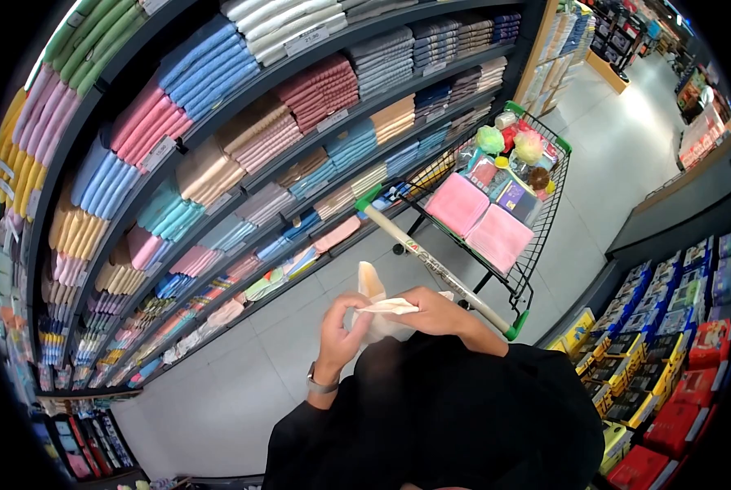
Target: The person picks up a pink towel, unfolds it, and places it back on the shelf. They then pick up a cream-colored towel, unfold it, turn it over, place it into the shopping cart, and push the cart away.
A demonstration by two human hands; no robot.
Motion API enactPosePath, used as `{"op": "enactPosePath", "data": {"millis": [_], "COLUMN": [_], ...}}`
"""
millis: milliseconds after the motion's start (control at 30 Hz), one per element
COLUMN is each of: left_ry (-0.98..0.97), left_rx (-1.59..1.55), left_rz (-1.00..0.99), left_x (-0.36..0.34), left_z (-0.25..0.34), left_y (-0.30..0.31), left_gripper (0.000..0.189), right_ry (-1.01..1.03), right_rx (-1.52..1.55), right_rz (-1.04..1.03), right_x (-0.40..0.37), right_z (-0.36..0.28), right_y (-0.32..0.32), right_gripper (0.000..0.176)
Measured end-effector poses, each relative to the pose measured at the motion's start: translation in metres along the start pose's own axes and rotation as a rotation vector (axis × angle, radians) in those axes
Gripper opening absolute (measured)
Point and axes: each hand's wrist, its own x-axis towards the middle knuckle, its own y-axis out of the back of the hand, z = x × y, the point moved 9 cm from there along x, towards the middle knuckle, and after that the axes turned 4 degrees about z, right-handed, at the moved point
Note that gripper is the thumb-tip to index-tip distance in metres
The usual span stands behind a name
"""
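Note:
A thin, whitish, partly see-through plastic bag is stretched between my two hands in front of my black clothing. My left hand, with a watch on its wrist, pinches one side of its edge. The fingers of my right hand are closed on the other side. One corner of the bag sticks up above my left hand. Just beyond my hands is the handle of a shopping cart. Two folded pink towels lie in the cart, with a green and a yellow bath puff and several packaged items behind them.
Long shelves of folded towels in many colours run along the left. At the right stands a rack of boxed goods in yellow, blue and red. A grey tiled floor lies between them, and the aisle continues at the upper right.

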Motion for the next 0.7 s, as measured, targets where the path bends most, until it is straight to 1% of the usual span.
{"op": "enactPosePath", "data": {"millis": [67, 167, 300, 367, 400, 467, 500, 567, 600, 667, 700], "left_ry": [0.001, 0.061, 0.071, 0.091, 0.095, 0.099, 0.101, 0.102, 0.105, 0.109, 0.105], "left_rx": [0.044, 0.059, 0.058, 0.073, 0.039, 0.007, 0.007, 0.008, 0.010, 0.013, 0.018], "left_rz": [0.001, 0.011, 0.073, 0.092, 0.122, 0.155, 0.151, 0.149, 0.155, 0.159, 0.175], "left_x": [0.000, 0.001, -0.001, -0.003, -0.003, -0.004, -0.004, -0.004, -0.004, -0.004, -0.005], "left_z": [0.002, 0.002, -0.004, -0.006, -0.006, -0.003, -0.002, -0.001, -0.001, 0.000, 0.000], "left_y": [-0.003, -0.010, -0.003, 0.001, 0.004, 0.008, 0.008, 0.008, 0.009, 0.009, 0.011], "left_gripper": [0.012, 0.008, 0.009, 0.009, 0.008, 0.007, 0.007, 0.007, 0.007, 0.007, 0.007], "right_ry": [-0.021, -0.076, -0.064, -0.041, -0.040, -0.170, -0.170, -0.295, -0.295, -0.130, -0.129], "right_rx": [0.032, 0.026, 0.044, 0.168, 0.170, 0.546, 0.545, 0.759, 0.758, 0.351, 0.353], "right_rz": [-0.008, 0.011, 0.003, -0.030, -0.030, -0.035, -0.038, 0.011, 0.010, -0.077, -0.075], "right_x": [0.001, 0.001, 0.002, 0.002, 0.003, 0.004, 0.004, 0.003, 0.002, 0.003, 0.002], "right_z": [0.007, 0.009, 0.015, 0.021, 0.030, 0.056, 0.054, 0.058, 0.054, 0.037, 0.038], "right_y": [0.001, 0.004, 0.005, 0.004, 0.007, 0.008, 0.006, 0.000, 0.001, 0.005, 0.002], "right_gripper": [0.033, 0.033, 0.034, 0.037, 0.037, 0.041, 0.041, 0.042, 0.042, 0.038, 0.038]}}
